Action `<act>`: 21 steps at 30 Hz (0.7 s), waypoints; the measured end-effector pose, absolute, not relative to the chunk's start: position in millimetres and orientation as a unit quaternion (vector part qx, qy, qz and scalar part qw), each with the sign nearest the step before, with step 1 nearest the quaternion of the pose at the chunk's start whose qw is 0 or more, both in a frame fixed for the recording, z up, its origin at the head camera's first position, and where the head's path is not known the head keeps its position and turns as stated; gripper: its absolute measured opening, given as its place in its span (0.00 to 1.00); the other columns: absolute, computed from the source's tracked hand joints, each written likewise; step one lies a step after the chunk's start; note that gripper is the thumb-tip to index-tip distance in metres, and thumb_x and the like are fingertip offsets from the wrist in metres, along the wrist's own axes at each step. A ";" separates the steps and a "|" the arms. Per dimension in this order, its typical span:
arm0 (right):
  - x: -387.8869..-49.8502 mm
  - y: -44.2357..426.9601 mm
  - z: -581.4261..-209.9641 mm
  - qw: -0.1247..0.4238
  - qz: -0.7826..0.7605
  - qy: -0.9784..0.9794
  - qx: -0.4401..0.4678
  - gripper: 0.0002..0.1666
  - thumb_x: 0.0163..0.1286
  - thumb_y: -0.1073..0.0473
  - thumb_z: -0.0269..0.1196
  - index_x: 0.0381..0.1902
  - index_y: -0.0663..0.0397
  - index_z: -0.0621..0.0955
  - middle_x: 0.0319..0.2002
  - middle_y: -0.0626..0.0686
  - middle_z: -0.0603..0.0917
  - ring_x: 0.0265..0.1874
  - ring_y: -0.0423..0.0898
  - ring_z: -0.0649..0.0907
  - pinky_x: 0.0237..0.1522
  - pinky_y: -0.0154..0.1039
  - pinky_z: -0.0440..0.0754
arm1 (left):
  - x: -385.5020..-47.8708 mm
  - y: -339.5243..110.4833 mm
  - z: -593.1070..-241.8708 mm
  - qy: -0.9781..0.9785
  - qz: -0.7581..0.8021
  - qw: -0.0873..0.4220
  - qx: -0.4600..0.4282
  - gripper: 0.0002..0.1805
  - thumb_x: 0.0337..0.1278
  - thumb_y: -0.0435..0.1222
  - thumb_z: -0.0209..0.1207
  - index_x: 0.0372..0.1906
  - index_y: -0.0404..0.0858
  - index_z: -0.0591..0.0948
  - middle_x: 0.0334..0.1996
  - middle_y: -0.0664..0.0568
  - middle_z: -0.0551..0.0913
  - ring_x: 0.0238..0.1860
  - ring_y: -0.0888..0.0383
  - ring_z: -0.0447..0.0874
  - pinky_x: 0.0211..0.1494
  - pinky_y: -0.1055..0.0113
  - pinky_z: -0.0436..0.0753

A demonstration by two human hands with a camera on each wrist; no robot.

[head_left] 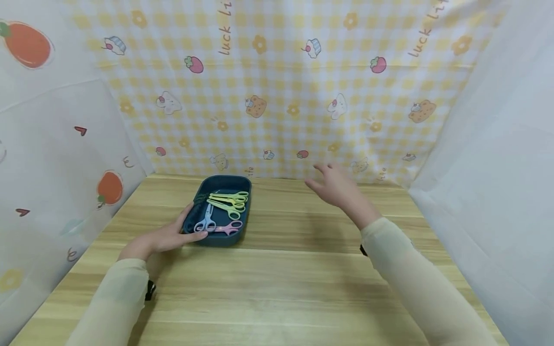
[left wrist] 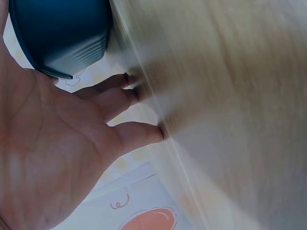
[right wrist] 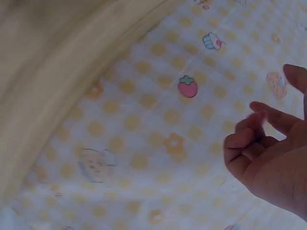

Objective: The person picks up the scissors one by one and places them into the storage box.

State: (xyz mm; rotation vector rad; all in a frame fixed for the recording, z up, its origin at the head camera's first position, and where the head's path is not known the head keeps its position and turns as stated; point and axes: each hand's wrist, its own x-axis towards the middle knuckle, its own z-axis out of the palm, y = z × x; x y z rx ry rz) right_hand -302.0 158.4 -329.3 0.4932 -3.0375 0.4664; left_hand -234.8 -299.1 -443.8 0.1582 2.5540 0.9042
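A dark blue plastic bin [head_left: 218,240] stands on the left part of the table. Inside it lie several green and yellow scissors [head_left: 229,198], a pair of blue scissors [head_left: 206,222] and a pair of pink-purple scissors [head_left: 226,228]. My left hand [head_left: 170,235] is at the bin's near left corner, its thumb by the near rim. In the left wrist view, straight, spread fingers [left wrist: 139,134] touch the tabletop beside the bin's wall [left wrist: 62,28]. To the right, my right hand [head_left: 335,187] is raised above the table, holding nothing, its fingers [right wrist: 240,139] loosely bent.
The wood-grain table [head_left: 277,288] reaches back to a yellow-checked cloth [head_left: 277,96] with printed cakes and strawberries. A white cloth with fruit prints [head_left: 65,144] hangs at the left. Another white sheet [head_left: 489,144] hangs at the right.
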 end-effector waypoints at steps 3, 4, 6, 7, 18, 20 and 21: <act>-291.3 177.3 -346.0 0.001 0.172 -0.973 0.154 0.36 0.86 0.42 0.52 0.82 0.54 0.67 0.69 0.69 0.73 0.63 0.66 0.77 0.63 0.64 0.80 | -235.0 -300.2 -442.2 0.921 0.321 0.213 0.059 0.68 0.67 0.69 0.58 0.85 0.48 0.22 0.84 0.22 0.35 0.82 0.18 0.43 0.78 0.21 0.55; -287.8 182.1 -350.6 -0.005 0.173 -0.973 0.155 0.35 0.87 0.44 0.50 0.83 0.52 0.66 0.69 0.68 0.72 0.63 0.66 0.77 0.63 0.64 0.80 | -234.5 -301.0 -441.7 0.922 0.318 0.211 0.061 0.68 0.68 0.69 0.58 0.85 0.47 0.22 0.84 0.22 0.35 0.81 0.18 0.43 0.77 0.21 0.56; -282.0 189.4 -358.3 -0.013 0.165 -0.973 0.159 0.34 0.89 0.45 0.47 0.85 0.49 0.63 0.71 0.68 0.70 0.64 0.68 0.76 0.63 0.67 0.78 | -233.3 -303.8 -441.2 0.926 0.309 0.208 0.064 0.68 0.68 0.69 0.58 0.85 0.46 0.22 0.83 0.21 0.36 0.81 0.17 0.45 0.76 0.21 0.58; -279.1 191.9 -361.4 -0.016 0.158 -0.975 0.156 0.35 0.89 0.43 0.46 0.86 0.47 0.61 0.74 0.68 0.68 0.68 0.69 0.73 0.66 0.70 0.76 | -232.6 -305.4 -441.1 0.928 0.304 0.207 0.065 0.68 0.68 0.69 0.58 0.85 0.46 0.23 0.83 0.20 0.38 0.81 0.17 0.46 0.76 0.21 0.59; -252.1 194.9 -371.5 -0.049 0.163 -0.981 0.094 0.39 0.88 0.36 0.37 0.89 0.39 0.48 0.89 0.61 0.39 0.85 0.73 0.43 0.70 0.89 0.34 | -230.9 -303.1 -433.6 0.953 0.255 0.148 0.066 0.67 0.66 0.70 0.59 0.87 0.40 0.34 0.83 0.20 0.38 0.82 0.18 0.35 0.76 0.17 0.47; -248.3 193.0 -371.4 -0.049 0.164 -0.981 0.092 0.41 0.88 0.34 0.37 0.89 0.40 0.47 0.88 0.61 0.37 0.85 0.74 0.40 0.69 0.89 0.32 | -230.9 -294.4 -427.8 0.963 0.231 0.120 0.069 0.66 0.65 0.72 0.58 0.88 0.41 0.37 0.84 0.22 0.36 0.83 0.20 0.28 0.75 0.15 0.37; -247.0 192.2 -371.5 -0.051 0.165 -0.981 0.090 0.42 0.87 0.33 0.37 0.89 0.40 0.46 0.88 0.61 0.36 0.85 0.74 0.38 0.69 0.89 0.30 | -231.2 -288.5 -424.8 0.967 0.219 0.108 0.070 0.65 0.65 0.73 0.56 0.88 0.42 0.38 0.84 0.23 0.36 0.83 0.21 0.25 0.74 0.15 0.33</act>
